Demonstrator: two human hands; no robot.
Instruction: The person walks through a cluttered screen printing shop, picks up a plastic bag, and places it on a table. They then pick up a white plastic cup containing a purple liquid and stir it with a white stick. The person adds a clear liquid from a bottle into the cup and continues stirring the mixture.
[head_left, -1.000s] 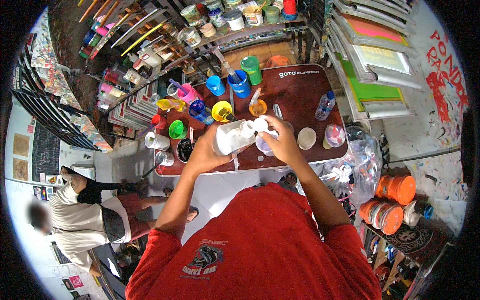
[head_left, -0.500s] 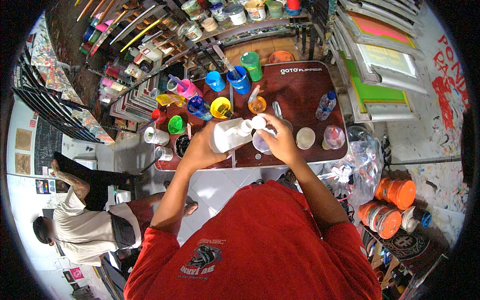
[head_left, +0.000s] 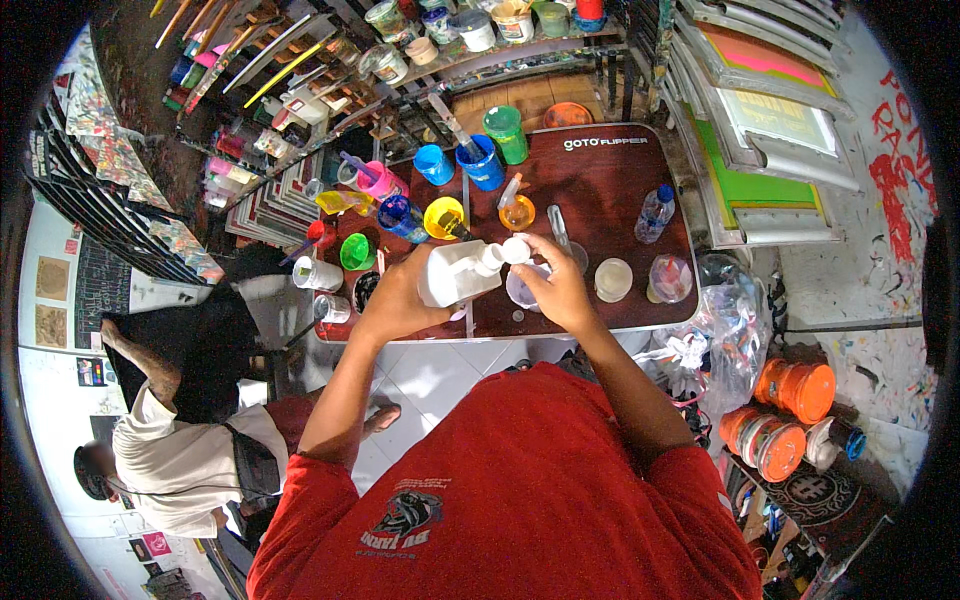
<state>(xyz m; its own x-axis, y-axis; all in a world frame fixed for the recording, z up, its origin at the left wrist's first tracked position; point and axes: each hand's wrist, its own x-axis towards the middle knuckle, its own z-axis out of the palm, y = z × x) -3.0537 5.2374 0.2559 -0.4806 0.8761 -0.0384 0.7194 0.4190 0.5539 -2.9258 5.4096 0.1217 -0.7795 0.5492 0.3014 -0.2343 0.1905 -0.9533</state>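
Note:
My left hand (head_left: 395, 300) grips a white plastic bottle (head_left: 455, 275), held tilted with its mouth toward the right. My right hand (head_left: 550, 285) pinches a small white cap or cup (head_left: 515, 250) at the bottle's mouth; whether they touch I cannot tell. Below them a pale lilac cup (head_left: 522, 294), partly hidden, stands on the dark red table (head_left: 590, 180). Colored cups surround my hands: yellow (head_left: 443, 213), green (head_left: 357, 250), blue (head_left: 400, 222) and orange (head_left: 517, 213). A white tub (head_left: 613, 280) stands to the right.
A co-worker (head_left: 180, 460) bends at the left by a black cloth (head_left: 205, 330). Screen frames (head_left: 750, 180) are racked at upper right, paint jars line a shelf (head_left: 545, 45) behind. Plastic bags (head_left: 720, 330), orange buckets (head_left: 800, 390) and a water bottle (head_left: 655, 215) are at the right.
The white bottle and my left hand have shifted slightly leftward, and the co-worker's arm has moved up, with more black cloth spread out. My grip looks the same.

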